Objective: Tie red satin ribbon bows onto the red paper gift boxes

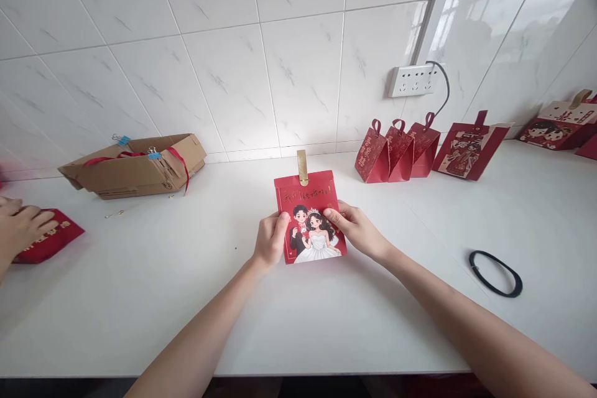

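Between my two hands, above the middle of the white table, is a red wedding gift box [310,199] printed with a bride and groom. A gold ribbon loop [303,168] stands up from its top edge. My left hand [271,239] grips the box's left side, thumb on the front. On the right side my right hand [357,227] holds it too, its thumb on the front and its fingers behind. The back of the box and most of the fingertips are hidden.
Three small red boxes [396,152] with loops and a larger red box [471,149] stand by the wall. More boxes [559,124] are at far right. A black band [495,273] lies right; a cardboard box [140,174] with ribbon sits left. Another person's hand [21,230] touches a red package [51,239].
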